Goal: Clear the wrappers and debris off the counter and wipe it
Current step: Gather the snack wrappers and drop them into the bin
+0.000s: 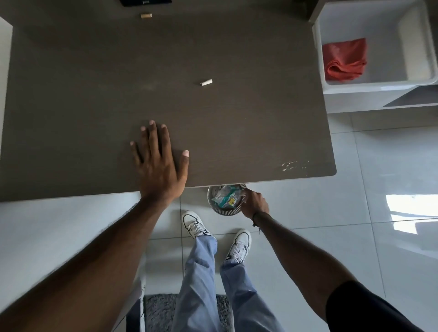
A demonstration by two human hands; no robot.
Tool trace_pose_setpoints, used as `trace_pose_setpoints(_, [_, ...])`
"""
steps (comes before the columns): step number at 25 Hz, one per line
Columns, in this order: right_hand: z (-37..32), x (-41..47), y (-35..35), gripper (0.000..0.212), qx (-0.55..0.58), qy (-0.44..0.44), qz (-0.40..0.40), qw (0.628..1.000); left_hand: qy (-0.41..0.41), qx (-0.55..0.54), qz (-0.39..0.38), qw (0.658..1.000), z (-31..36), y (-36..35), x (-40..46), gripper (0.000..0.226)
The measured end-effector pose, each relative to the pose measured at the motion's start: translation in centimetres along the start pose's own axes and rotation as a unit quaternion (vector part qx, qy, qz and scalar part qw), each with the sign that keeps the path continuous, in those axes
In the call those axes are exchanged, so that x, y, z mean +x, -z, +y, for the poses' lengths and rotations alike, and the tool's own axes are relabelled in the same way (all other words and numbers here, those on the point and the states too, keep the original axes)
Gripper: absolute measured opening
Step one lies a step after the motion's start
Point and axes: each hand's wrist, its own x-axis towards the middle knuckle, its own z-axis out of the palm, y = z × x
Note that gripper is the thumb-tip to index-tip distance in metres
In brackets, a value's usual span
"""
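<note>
My left hand (161, 163) lies flat and open on the dark brown counter (94, 94), near its front edge. Below the counter's edge, my right hand (254, 203) reaches down to a small metal bin (224, 211) on the floor; the fingers are at the bin's rim, and whether they hold anything is hidden. Clear and teal wrappers (225, 195) lie inside the bin. A small white rolled scrap (206, 82) sits mid-counter. A tan scrap (146, 15) lies at the far edge. Pale crumbs (294, 165) are smeared near the front right corner.
A red cloth (344, 59) lies folded in a white tub (379, 85) to the right of the counter. A dark flat object (144, 2) sits at the counter's far edge. My feet (194, 224) stand on white floor tiles, a grey mat (161, 310) behind them.
</note>
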Motion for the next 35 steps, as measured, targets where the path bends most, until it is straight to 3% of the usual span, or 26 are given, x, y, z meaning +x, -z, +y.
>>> trace_pose_setpoints(6, [-0.1, -2.1, 2.0, 0.043, -0.046, 0.04, -0.006, 0.998, 0.002, -0.014, -0.015, 1.0, 0.2, 0.6, 0.0, 0.078])
trace_pose_setpoints(14, [-0.6, -3.4, 0.6, 0.072, -0.106, 0.089, -0.107, 0.985, 0.003, 0.004, -0.016, 1.0, 0.1, 0.5, 0.1, 0.078])
trace_pose_setpoints(23, [1.5, -3.7, -0.2, 0.083, -0.125, 0.097, -0.145, 0.977, -0.008, -0.006, -0.024, 1.0, -0.1, 0.2, 0.0, 0.08])
trace_pose_setpoints(30, [2.2, -4.6, 1.1, 0.071, -0.119, 0.099, -0.116, 0.981, -0.012, -0.007, -0.021, 1.0, -0.4, -0.3, 0.1, 0.08])
trace_pose_setpoints(35, [2.6, -7.3, 5.2, 0.048, -0.105, 0.11, -0.087, 0.984, -0.012, -0.022, -0.032, 0.999, -0.3, 0.1, 0.1, 0.08])
